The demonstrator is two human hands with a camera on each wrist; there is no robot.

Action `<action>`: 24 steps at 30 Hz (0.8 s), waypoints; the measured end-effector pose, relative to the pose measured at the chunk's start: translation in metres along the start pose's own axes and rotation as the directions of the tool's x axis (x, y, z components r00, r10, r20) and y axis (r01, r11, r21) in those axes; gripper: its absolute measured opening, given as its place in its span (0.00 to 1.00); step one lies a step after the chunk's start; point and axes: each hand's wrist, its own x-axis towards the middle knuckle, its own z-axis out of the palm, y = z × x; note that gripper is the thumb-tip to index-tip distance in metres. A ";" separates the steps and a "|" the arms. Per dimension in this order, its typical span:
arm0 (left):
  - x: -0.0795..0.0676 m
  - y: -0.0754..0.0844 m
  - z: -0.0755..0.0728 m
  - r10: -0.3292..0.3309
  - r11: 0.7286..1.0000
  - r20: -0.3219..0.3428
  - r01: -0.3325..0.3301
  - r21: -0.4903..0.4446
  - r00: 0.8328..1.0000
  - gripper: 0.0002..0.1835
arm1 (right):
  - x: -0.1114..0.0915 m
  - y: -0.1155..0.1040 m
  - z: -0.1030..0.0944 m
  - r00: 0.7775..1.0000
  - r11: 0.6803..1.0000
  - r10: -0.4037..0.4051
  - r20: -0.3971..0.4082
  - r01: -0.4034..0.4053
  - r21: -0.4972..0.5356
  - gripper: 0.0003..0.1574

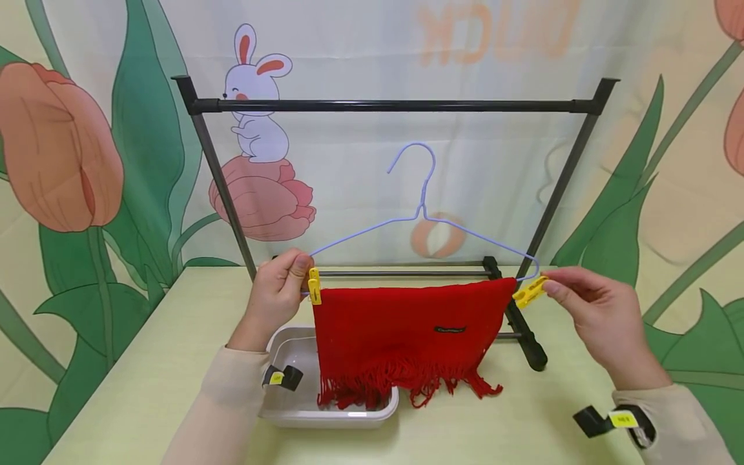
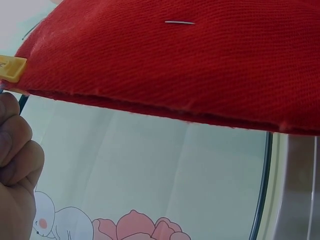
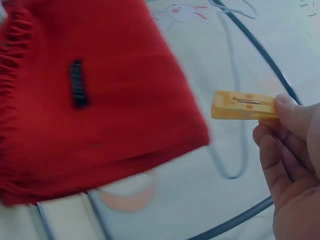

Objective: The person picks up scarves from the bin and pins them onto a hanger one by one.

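A red fringed scarf (image 1: 407, 329) with a small dark label hangs folded over the lower bar of a lilac wire hanger (image 1: 372, 228). My left hand (image 1: 278, 290) grips the hanger's left end, beside a yellow clothespin (image 1: 314, 286) clipped at the scarf's left corner. In my right hand (image 1: 604, 313), thumb and fingers pinch a second yellow clothespin (image 3: 245, 105) near the hanger's right end. The right wrist view shows that clothespin apart from the scarf's corner. In the left wrist view, the left hand (image 2: 17, 160) is curled just below the scarf's edge.
A black metal rack (image 1: 395, 106) stands behind the hanger on the pale table (image 1: 174, 361). Below the scarf sits a white plastic basin (image 1: 343, 420), partly covered by the fringe. A curtain printed with tulips and a rabbit (image 1: 256, 110) hangs at the back.
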 end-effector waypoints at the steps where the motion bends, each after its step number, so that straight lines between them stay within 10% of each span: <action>1: 0.000 0.000 0.000 0.005 1.000 0.000 -0.005 0.001 1.000 0.11 | 0.007 -0.003 -0.003 1.000 0.999 -0.024 0.006 0.024 -0.025 0.14; 10: 0.001 0.000 0.000 0.024 1.000 0.001 -0.024 -0.003 1.000 0.11 | 0.048 -0.013 -0.015 0.986 0.969 -0.112 0.126 0.137 -0.205 0.12; 24: 0.000 -0.002 0.003 0.066 0.997 -0.016 -0.067 -0.029 0.998 0.11 | 0.048 -0.005 -0.003 0.973 0.955 -0.147 0.178 0.186 -0.232 0.12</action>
